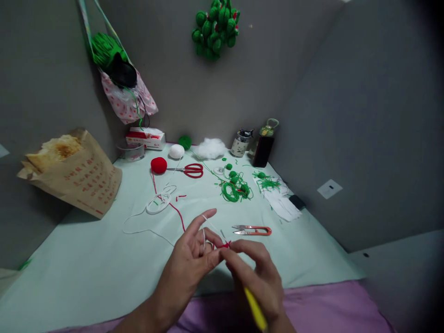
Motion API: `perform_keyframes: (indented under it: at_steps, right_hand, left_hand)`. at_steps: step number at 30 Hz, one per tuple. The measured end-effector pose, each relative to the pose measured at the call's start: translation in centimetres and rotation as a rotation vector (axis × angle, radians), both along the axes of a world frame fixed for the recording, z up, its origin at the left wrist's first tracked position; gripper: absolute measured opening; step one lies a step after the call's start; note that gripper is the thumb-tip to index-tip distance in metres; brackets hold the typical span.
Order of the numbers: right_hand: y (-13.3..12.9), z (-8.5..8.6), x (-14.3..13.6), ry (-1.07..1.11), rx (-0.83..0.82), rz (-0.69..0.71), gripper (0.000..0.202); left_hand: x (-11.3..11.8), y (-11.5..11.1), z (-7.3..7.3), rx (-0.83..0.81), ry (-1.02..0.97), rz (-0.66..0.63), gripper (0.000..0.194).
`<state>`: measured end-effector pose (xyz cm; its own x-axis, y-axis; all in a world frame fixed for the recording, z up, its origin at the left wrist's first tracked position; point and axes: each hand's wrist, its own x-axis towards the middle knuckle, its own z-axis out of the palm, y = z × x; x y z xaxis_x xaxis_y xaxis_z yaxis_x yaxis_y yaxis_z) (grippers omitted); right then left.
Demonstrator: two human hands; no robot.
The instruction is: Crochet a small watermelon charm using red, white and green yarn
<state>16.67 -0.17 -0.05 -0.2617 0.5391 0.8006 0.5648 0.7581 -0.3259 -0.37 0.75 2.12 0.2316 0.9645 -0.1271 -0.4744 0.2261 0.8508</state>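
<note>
Nearest is the yellow hook [254, 305], its handle on the near side of the snips [252, 230]. The R hand [258, 270] is closed on it, fingertips right up at the work. To its L, the L hand [189, 259] pinches the red piece [225, 245], which sits nearer than the snips & a bit L. Hands are together, tips abt. touching; can't tell exact contact.

L index is up w/ the white yarn [204, 240] looped over it. Best to hold that finger high so the strand stays taut, pinch close to the stitch, & turn the hook w/ small wrist rolls. Tiny work, so a hard tug could prob. distort it or split the yarn.

L of the snips & farther, the red strand [178, 215] crosses the white coil [152, 206]; slack there should feed OK, but a snag is poss. Farther still, also L of the snips: scissors [193, 170], red ball [159, 165], white ball [176, 151].
</note>
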Motion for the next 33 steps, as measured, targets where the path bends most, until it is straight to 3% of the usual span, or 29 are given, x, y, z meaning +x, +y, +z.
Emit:
perform_keyframes:
  at_steps: [2, 4, 7, 9, 13, 16, 18, 22, 26, 29, 33]
  right_hand:
    - [0.0, -0.2, -0.1, -0.037, 0.036, -0.024, 0.042]
    - [0.2, -0.1, -0.2, 0.119, -0.065, 0.022, 0.035]
    - [0.6, 0.5, -0.4, 0.491, -0.283, 0.147, 0.026]
    - [0.9, 0.8, -0.7, 0.596, -0.382, 0.215, 0.024]
    - [0.8, 0.8, -1.3, 0.516, -0.415, 0.180, 0.022]
    - [0.3, 0.4, -1.5, 0.317, -0.239, 0.045, 0.027]
    - [0.0, 0.2, -1.4, 0.214, -0.152, -0.021, 0.030]
    - [0.3, 0.3, -1.0, 0.475, -0.262, 0.039, 0.026]
    - [0.8, 0.8, -1.2, 0.666, -0.464, 0.222, 0.020]
    - [1.0, 0.8, -1.5, 0.651, -0.523, 0.222, 0.017]
    - [1.2, 0.6, -1.5, 0.796, -0.581, 0.232, 0.013]
  left_hand:
    - [-0.3, 0.1, 0.1, -0.071, -0.102, -0.096, 0.075]
    - [-0.6, 0.2, 0.4, -0.139, -0.153, -0.158, 0.069]
    - [-0.9, 0.5, 0.9, -0.136, -0.156, -0.118, 0.061]
    - [-0.8, 0.6, 0.9, -0.096, -0.120, -0.083, 0.059]
    - [-0.2, 0.3, 0.6, -0.044, -0.023, -0.035, 0.064]
    - [0.1, 0.1, 0.4, -0.024, -0.027, 0.036, 0.064]
    - [0.2, 0.1, 0.4, -0.067, -0.100, 0.009, 0.059]
    - [-0.2, 0.4, 0.5, -0.205, -0.233, -0.071, 0.049]
    - [-0.2, 0.4, 0.6, -0.115, -0.147, -0.024, 0.048]
    - [0.0, 0.2, 0.4, -0.056, -0.052, -0.037, 0.053]
    - [-0.1, 0.1, 0.3, -0.053, -0.034, -0.080, 0.060]
